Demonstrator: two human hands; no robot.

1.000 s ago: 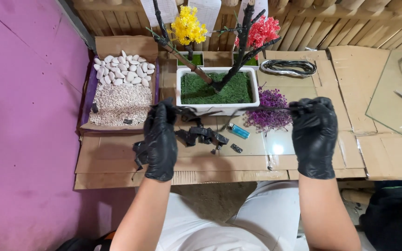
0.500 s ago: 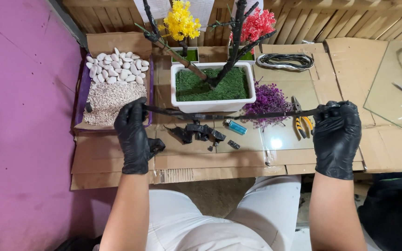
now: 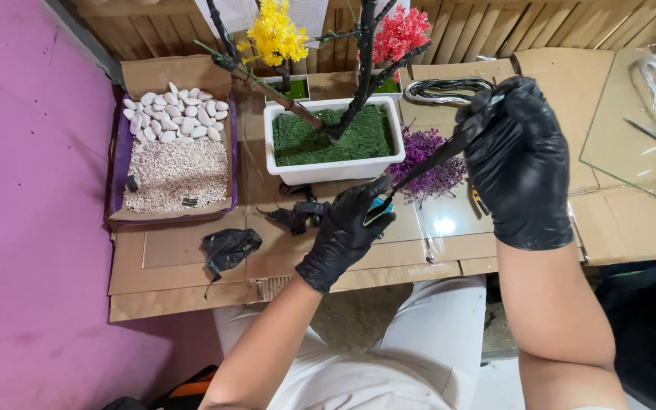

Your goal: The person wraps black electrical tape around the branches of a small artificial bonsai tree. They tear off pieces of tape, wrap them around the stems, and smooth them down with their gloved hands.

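Both my hands wear black gloves and grip a thin black wire branch [image 3: 427,161] that slants up to the right. My left hand [image 3: 345,230] pinches its lower end in front of the white planter [image 3: 335,168]. My right hand [image 3: 516,163] holds its upper end, raised beside the purple flower tuft [image 3: 433,175]. The planter holds green moss and a black artificial tree with yellow blossoms [image 3: 273,34] and red blossoms [image 3: 398,32].
A cardboard box [image 3: 176,163] at left holds white pebbles and fine gravel. A crumpled black scrap [image 3: 229,247] and black pieces [image 3: 298,215] lie on the cardboard work surface. A wire coil [image 3: 442,89] sits behind, a glass sheet [image 3: 643,144] and pliers [image 3: 478,199] at right.
My left hand moved right, from the far end of the branch to the middle. My right hand lifted its end, so the branch went from level to slanted. A black scrap now lies at left.
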